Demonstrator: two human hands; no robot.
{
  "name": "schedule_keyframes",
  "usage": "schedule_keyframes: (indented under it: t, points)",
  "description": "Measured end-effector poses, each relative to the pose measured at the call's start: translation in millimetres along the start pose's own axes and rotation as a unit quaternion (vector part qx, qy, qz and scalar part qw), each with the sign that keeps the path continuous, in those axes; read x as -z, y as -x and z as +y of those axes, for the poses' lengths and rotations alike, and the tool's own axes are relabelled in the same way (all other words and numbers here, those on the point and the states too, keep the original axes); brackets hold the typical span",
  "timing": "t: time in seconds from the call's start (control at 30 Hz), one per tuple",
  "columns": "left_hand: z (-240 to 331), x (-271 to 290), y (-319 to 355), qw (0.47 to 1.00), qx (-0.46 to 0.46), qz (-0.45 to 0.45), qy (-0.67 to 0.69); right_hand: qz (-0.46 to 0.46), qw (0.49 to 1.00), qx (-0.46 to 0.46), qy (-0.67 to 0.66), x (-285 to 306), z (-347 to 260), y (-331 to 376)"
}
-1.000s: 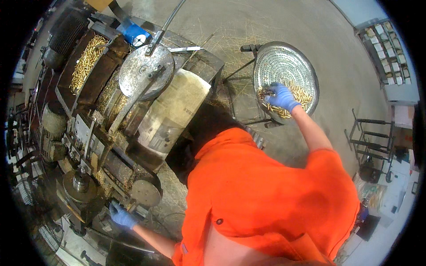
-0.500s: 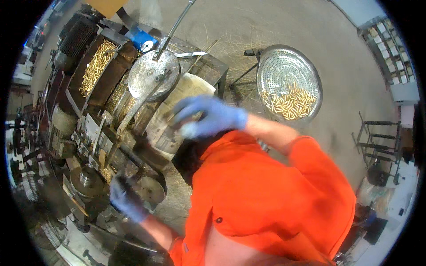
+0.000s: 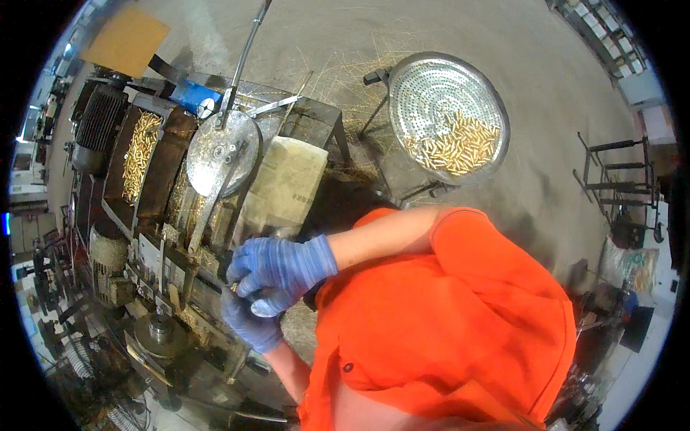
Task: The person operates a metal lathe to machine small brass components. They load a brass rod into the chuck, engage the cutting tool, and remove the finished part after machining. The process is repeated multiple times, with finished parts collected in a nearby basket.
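Note:
My two hands, in blue knit gloves, meet in front of the machine. My right hand [image 3: 277,271] has its fingers curled, and a small brass-coloured part [image 3: 234,286] shows at its fingertips. Just below it, my left hand [image 3: 251,325] is closed, touching the right; its fingertips are partly hidden, so what they hold is unclear. Beyond my hands a worn, stained sheet [image 3: 284,183] lies on the machine bench. A round metal disc [image 3: 223,154] with a long lever stands to its left.
A round perforated metal tray [image 3: 424,90] on a stand holds many brass-coloured parts [image 3: 460,147]. A dark metal trough [image 3: 154,187] at the left holds more. A spindle [image 3: 159,330] sits at the near left, a motor [image 3: 100,129] at the far left. A black rack [image 3: 618,169] stands at the right.
My right hand has come down and left from over the sheet. My left hand has moved right, away from the machine, and both hands now meet. The view has shifted slightly.

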State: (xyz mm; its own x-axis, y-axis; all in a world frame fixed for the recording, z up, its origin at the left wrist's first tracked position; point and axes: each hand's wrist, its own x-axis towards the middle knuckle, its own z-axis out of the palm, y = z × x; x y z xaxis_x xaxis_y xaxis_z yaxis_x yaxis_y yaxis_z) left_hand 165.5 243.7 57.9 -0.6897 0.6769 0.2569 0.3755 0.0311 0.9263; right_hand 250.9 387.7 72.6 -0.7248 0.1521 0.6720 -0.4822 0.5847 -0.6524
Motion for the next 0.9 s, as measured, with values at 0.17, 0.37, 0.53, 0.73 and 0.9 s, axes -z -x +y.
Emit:
schedule_keyframes:
  t: [0.17, 0.37, 0.53, 0.73, 0.9]
  points:
    - [13, 15, -4, 0.976, 0.19, 0.015, 0.104, -0.09, 0.994, 0.03, 0.055, 2, -4, -10]
    - [17, 29, -16, 0.979, 0.202, -0.028, 0.031, -0.141, 0.984, 0.083, 0.07, 5, 1, -34]
    - [19, 55, 1, 0.971, 0.204, -0.019, 0.124, -0.238, 0.962, 0.111, 0.071, -11, 2, -49]
    - [19, 174, 49, 0.956, 0.086, 0.152, -0.235, -0.311, 0.934, 0.158, 0.077, -35, 0, -113]
    - [18, 292, 165, 0.706, 0.324, 0.247, -0.58, -0.33, 0.904, 0.246, 0.113, -116, 4, -187]
